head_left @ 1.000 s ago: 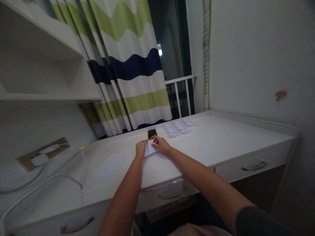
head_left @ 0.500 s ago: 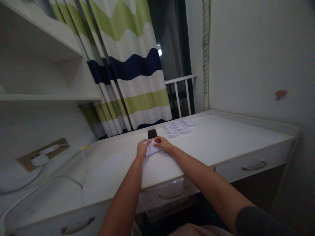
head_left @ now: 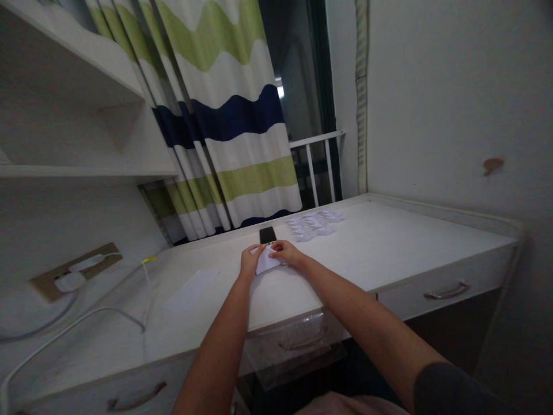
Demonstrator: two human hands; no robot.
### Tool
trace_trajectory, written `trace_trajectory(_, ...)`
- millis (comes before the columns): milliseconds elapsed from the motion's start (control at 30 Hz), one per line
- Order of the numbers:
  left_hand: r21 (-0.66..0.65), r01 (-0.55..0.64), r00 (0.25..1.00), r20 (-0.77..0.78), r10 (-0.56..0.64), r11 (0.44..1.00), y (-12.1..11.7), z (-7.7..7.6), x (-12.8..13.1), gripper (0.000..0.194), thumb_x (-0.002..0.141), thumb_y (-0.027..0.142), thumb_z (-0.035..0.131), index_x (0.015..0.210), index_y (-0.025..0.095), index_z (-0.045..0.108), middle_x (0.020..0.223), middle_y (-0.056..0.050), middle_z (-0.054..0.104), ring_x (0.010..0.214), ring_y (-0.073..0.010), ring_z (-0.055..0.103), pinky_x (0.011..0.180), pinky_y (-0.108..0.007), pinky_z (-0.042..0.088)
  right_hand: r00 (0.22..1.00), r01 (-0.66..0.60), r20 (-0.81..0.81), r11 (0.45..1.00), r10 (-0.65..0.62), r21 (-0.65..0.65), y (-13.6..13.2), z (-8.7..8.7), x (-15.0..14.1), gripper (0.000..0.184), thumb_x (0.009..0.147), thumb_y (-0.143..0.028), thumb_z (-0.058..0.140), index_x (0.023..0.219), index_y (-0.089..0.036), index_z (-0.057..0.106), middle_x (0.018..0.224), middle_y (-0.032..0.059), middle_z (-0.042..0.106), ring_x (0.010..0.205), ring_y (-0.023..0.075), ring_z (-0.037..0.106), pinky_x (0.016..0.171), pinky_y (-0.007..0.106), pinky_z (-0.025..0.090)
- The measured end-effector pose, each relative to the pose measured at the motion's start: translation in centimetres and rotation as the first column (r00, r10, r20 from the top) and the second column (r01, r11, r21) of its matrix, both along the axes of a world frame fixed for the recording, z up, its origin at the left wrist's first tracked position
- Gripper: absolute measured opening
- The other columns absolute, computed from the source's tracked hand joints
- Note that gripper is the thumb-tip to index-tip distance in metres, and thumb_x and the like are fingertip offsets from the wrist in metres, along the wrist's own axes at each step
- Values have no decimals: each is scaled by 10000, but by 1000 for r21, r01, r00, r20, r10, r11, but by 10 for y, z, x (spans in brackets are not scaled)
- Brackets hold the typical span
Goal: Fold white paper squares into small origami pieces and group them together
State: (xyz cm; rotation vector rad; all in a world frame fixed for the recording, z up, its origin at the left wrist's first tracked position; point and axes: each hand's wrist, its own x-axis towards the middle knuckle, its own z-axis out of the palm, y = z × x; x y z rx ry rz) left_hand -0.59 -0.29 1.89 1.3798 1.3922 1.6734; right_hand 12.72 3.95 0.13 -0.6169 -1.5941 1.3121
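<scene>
The head view shows your left hand [head_left: 249,260] pinching the left side of a small white paper [head_left: 264,263], while your right hand [head_left: 285,252] grips its upper right part between thumb and bent fingers. That paper is over the middle of the white desk [head_left: 389,242]; you cannot tell here whether it touches the surface. Just beyond your hands lies a black phone [head_left: 268,234], leaving you little room forward. Past it to the right, rows of folded white paper pieces [head_left: 313,226] lie near the desk's back edge. On your left, a flat white sheet [head_left: 193,289] lies apart from your left hand; farther out, a pale cable [head_left: 112,309] bends over the desk. The front edge [head_left: 280,324] passes under your forearms [head_left: 222,340], above a drawer partly covered by clear plastic [head_left: 298,340]. Your widest stretch of desktop is on the right, reaching the raised rim [head_left: 449,214]. Behind the desk hangs a striped curtain [head_left: 242,115].
</scene>
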Motion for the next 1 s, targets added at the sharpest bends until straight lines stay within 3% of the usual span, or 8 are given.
trace_trajectory(200, 20, 100, 991, 91, -102, 995, 6, -6, -1, 476, 480, 344, 720, 898, 134, 630, 775, -65, 657, 638, -157, 579, 583, -254, 436, 997, 75, -3, 997, -75, 20, 6, -1, 3, 317, 454, -259, 727, 651, -149, 504, 545, -56, 490, 496, 64, 444, 476, 196, 334)
trace_trajectory(333, -21, 199, 980, 30, -198, 980, 6, -8, 0, 469, 443, 280, 748, 869, 116, 638, 814, -89, 667, 733, -206, 601, 665, -300, 456, 989, 144, -23, 989, -144, 21, 11, -3, 4, 280, 477, -226, 713, 646, -148, 504, 530, -64, 483, 486, 58, 431, 473, 189, 322)
trace_trajectory(667, -30, 96, 988, -117, -99, 995, 0, -3, 2, 357, 461, 133, 716, 811, 123, 644, 816, -76, 672, 781, -232, 607, 717, -324, 449, 993, 98, -56, 994, -101, -45, 5, -3, 6, 278, 477, -269, 708, 668, -145, 548, 568, -43, 526, 525, 78, 469, 514, 209, 351)
trace_trajectory(833, -76, 92, 974, -201, -106, 993, -5, 2, 6, 358, 493, 105, 688, 845, 115, 623, 866, -71, 668, 827, -218, 601, 751, -316, 446, 990, 144, -5, 990, -144, -13, 2, 4, 9, 210, 574, -311, 637, 684, -135, 607, 485, -48, 476, 454, 67, 392, 449, 206, 290)
trace_trajectory(1000, -89, 121, 963, -231, -139, 989, -9, 5, 10, 351, 520, 78, 661, 865, 111, 605, 882, -67, 665, 820, -206, 601, 760, -314, 445, 982, 184, -35, 983, -183, 23, 4, 7, 9, 126, 564, -243, 618, 630, -138, 599, 474, -47, 478, 443, 63, 380, 440, 203, 284)
